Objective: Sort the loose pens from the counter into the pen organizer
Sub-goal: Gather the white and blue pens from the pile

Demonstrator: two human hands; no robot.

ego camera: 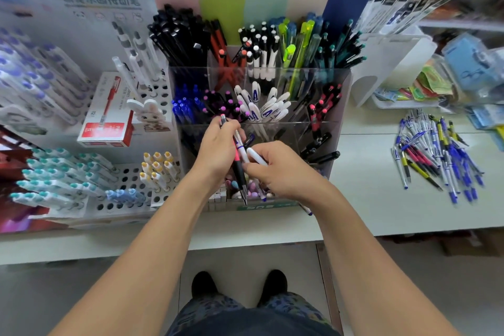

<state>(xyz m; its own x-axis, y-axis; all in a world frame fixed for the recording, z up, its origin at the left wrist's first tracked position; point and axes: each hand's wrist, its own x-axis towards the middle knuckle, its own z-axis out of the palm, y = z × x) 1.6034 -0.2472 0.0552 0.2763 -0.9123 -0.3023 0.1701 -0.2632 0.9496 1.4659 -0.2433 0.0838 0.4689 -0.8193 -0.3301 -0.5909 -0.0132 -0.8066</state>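
**Both hands on pens, over front of organizer**

Left hand (218,148): wrapped round a small bundle of pens (239,161), tips pointing down toward the front row. Bundle includes one black-and-pink pen and at least one white pen with blue trim; exact count hard to read, fingers cover the barrels.

Right hand (282,169): pinching a white pen (256,157) between thumb and fingers, cap end angled up-left, just beside the left hand's bundle. Possibly touching it; cannot tell from this angle.

Clear organizer (338,117): stands on the white bench (368,199), straight ahead, stepped rows of compartments. Back row: black pens (177,35), red ones, white-and-black ones, yellow-green, teal. Middle row: blue pens (185,106), purple-tipped black, white with blue print, pink-and-black. Front row mostly hidden under both hands; a few black pens lying at its right side.

Loose pile of pens (433,150): on the bench, well right of the organizer, apart from both hands. Mostly blue-and-white, some yellow-and-black, some pink. Lying crossed over one another.

Left of organizer: white perforated racks (131,183) with teal-capped and yellow-capped pens, red-and-white box (109,114) leaning behind them.

Right, behind the pile: white holder (392,63), blurred packets.
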